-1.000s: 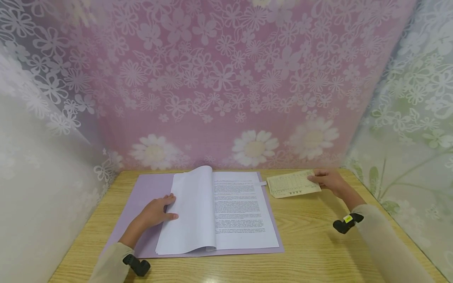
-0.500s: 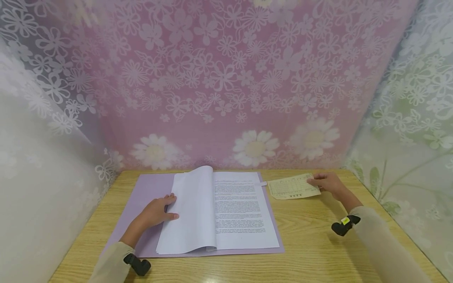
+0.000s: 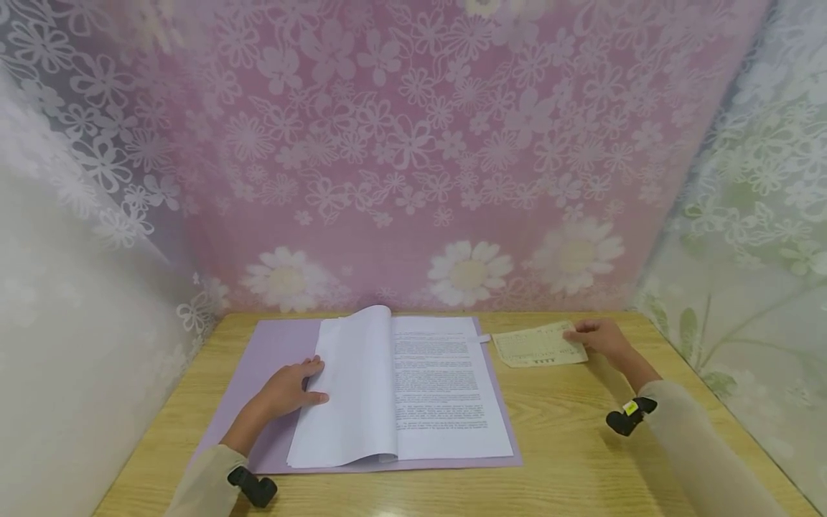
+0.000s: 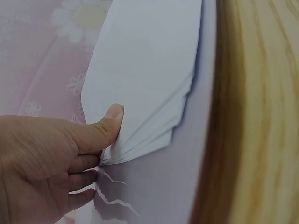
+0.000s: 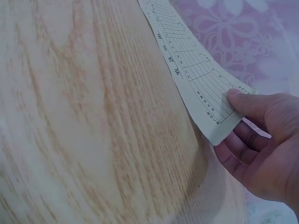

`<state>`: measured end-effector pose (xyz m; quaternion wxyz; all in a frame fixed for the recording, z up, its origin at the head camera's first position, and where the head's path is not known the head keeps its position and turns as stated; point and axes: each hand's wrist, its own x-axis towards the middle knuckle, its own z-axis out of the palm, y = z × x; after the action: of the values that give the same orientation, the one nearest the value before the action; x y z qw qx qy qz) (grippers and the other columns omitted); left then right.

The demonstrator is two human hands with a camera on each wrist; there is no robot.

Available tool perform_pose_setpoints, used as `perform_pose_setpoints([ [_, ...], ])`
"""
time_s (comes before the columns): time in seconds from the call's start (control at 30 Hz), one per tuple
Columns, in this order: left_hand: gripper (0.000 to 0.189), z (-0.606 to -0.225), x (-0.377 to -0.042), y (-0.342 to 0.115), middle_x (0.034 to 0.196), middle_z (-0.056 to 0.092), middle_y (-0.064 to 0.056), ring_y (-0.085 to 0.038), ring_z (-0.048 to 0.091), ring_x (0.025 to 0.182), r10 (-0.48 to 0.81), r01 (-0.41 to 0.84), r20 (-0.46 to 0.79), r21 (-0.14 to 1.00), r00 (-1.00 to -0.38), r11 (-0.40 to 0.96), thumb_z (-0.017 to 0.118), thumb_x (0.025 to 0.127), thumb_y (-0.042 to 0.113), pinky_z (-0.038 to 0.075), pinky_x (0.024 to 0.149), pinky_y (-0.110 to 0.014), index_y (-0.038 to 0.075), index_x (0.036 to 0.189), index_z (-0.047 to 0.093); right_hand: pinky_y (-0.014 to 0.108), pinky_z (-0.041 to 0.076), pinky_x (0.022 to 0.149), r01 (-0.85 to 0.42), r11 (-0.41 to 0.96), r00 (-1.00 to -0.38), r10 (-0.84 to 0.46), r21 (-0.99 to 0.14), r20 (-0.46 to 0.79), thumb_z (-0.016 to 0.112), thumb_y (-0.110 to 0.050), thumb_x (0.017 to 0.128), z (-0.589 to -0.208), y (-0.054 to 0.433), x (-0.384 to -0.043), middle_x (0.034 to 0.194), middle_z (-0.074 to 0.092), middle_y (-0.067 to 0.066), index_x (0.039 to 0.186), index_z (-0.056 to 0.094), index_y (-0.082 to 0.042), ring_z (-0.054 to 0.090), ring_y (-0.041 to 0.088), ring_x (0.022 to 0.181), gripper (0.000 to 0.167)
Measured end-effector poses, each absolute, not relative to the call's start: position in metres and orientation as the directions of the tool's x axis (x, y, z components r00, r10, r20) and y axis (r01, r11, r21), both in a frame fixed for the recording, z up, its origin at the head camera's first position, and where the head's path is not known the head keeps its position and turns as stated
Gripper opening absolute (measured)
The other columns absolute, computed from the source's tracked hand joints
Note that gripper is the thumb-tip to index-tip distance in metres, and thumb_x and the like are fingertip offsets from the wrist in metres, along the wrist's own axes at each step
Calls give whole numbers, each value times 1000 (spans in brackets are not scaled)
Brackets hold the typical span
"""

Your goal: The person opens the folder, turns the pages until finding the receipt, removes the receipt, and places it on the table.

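Observation:
My left hand (image 3: pixel 292 388) holds the left edge of a turned-over sheaf of white pages (image 3: pixel 352 402). In the left wrist view, the thumb presses on top of the fanned page corners (image 4: pixel 154 121), and the other fingers curl at their edge. The sheaf belongs to a stack of printed sheets (image 3: pixel 439 395) lying in an opened light purple folder (image 3: pixel 265 359). Off to the right, my right hand (image 3: pixel 604 341) pinches a pale yellow printed receipt slip (image 3: pixel 536 346) by its right end. The right wrist view shows the thumb over the slip (image 5: pixel 191 70) and the fingers beneath it.
A small white tab (image 3: pixel 478 339) sticks out past the printed page's right edge, close to the slip. Everything lies on a wood-grain table (image 3: pixel 555 445). Flower-patterned curtains (image 3: pixel 413 179) enclose the table at the back and both sides.
The right hand has lowered the receipt slip slightly toward the tabletop and nearer the person. The left hand keeps its hold on the pages in the same place.

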<state>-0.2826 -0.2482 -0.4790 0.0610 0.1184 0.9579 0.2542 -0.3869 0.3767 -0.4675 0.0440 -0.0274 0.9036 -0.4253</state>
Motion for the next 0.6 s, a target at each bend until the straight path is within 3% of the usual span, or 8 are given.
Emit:
perform_pose_setpoints([
  [0.17,78,-478,-280,-250,159,39,-23,-46,34,149,257,191,-61,513,-965,837,80,88,32,32,119,-60,-3,149,47,32,48,66,-30,682,-996,-84,-731,-37,68,-29,99,-471,374,-386,86,67,1,105,68,7,52,15,76,37],
  [0.47,78,-479,-280,-252,158,39,-23,-45,34,149,263,201,-51,512,-963,835,79,88,32,33,119,-59,-4,149,47,31,46,63,-73,704,-995,-100,-707,3,69,-23,99,-474,372,-389,85,69,8,104,70,9,52,14,70,32],
  [0.6,78,-481,-280,-251,158,40,-24,-45,35,148,284,222,-42,515,-958,828,80,88,32,33,119,-59,-5,148,48,31,49,67,-63,729,-997,-79,-682,9,71,-22,97,-477,375,-389,97,71,13,109,70,9,55,13,75,33],
])
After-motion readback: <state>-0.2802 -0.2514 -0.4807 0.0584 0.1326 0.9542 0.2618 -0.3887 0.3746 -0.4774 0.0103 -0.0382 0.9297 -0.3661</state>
